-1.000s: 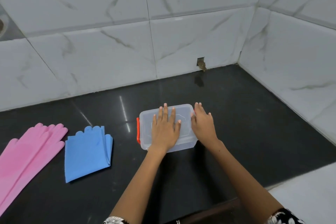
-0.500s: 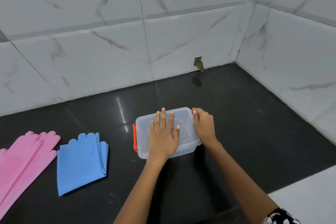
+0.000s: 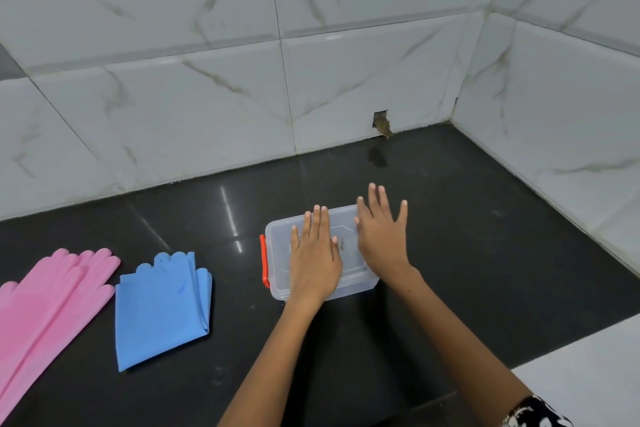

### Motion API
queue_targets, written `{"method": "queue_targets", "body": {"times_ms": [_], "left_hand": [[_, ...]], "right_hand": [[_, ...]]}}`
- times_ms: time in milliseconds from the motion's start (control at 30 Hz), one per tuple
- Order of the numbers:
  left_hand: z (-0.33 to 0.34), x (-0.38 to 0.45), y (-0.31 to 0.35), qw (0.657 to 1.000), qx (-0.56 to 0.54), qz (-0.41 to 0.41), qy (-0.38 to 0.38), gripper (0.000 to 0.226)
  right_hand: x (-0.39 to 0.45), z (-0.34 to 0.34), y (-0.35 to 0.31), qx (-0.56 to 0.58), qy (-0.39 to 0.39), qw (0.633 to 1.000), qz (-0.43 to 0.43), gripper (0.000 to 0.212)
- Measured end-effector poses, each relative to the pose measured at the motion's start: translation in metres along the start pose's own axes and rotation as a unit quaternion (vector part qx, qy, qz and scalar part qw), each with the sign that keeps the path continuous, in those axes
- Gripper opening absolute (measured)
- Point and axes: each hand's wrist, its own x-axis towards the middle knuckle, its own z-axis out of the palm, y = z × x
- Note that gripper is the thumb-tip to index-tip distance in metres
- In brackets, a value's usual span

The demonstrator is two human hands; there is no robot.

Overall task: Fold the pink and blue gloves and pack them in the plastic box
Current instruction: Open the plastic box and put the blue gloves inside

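Note:
A clear plastic box [image 3: 277, 274] with its lid on and an orange clip on its left end sits on the black counter. My left hand [image 3: 315, 256] lies flat on the lid with straight fingers. My right hand [image 3: 382, 236] is spread open over the box's right end, fingers straight and reaching past the far edge. The blue gloves [image 3: 161, 308] lie folded flat to the left of the box. The pink gloves [image 3: 48, 305] lie stretched out at full length at the far left, partly cut off by the frame edge.
The black counter [image 3: 485, 253] ends at white marble-tiled walls at the back and right, meeting in a corner at the back right. A small chipped hole [image 3: 381, 124] shows low in the back wall. A white surface [image 3: 588, 374] lies at the lower right.
My right hand has let go of the box's right end, where its fingers were curled, and now lies spread open. My left hand has stayed flat on the lid.

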Motion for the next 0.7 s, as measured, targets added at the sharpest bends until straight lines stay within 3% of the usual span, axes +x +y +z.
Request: {"method": "queue_targets", "body": {"times_ms": [100, 267, 300, 367, 467, 567, 700], "left_hand": [[-0.006, -0.002, 0.0, 0.999, -0.048, -0.012, 0.0, 0.06], [-0.023, -0.005, 0.002, 0.985, -0.171, -0.026, -0.016, 0.071], [-0.027, -0.005, -0.004, 0.985, -0.169, -0.024, -0.009, 0.068], [-0.035, -0.005, -0.022, 0.998, -0.04, -0.021, 0.041, 0.058], [-0.046, -0.006, -0.049, 0.991, 0.065, -0.099, 0.059, 0.052], [-0.049, -0.009, -0.058, 0.99, 0.025, -0.134, 0.021, 0.048], [-0.049, -0.011, -0.064, 0.984, -0.087, -0.147, 0.057, 0.039]], "right_hand": [[0.005, 0.001, -0.018, 0.013, -0.015, 0.998, -0.058, 0.047], [0.007, 0.01, -0.042, 0.085, -0.064, 0.992, -0.072, 0.046], [0.006, 0.012, -0.042, 0.077, -0.068, 0.992, -0.072, 0.047], [0.006, 0.014, -0.042, 0.045, -0.069, 0.994, -0.076, 0.05], [0.006, 0.016, -0.043, 0.013, -0.07, 0.994, -0.079, 0.052], [0.006, 0.019, -0.043, -0.004, -0.072, 0.994, -0.081, 0.053], [0.005, 0.02, -0.042, -0.008, -0.073, 0.994, -0.077, 0.053]]}}
